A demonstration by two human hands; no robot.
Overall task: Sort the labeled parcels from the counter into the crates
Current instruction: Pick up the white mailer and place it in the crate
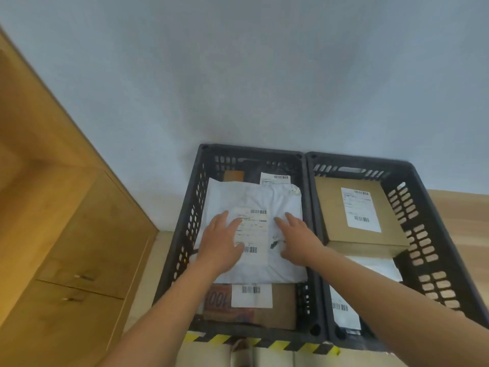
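Presses the left hand (pixel 221 241) and the right hand (pixel 296 238) flat, fingers straight and slightly spread, onto a white plastic mailer bag (pixel 254 197), the left fingertips over the edge of its printed shipping label (pixel 255 229), the right just beside that label. Shows the bag lying atop a brown cardboard box (pixel 283 305) inside the left black perforated plastic crate (pixel 251 150), side by side with the right black perforated plastic crate (pixel 357 160) holding a flat labeled tan cardboard box (pixel 330 205). Places yellow-and-black striped tape (pixel 264 341) along the crates' near edge and a wooden cabinet (pixel 79 247) off to the left.
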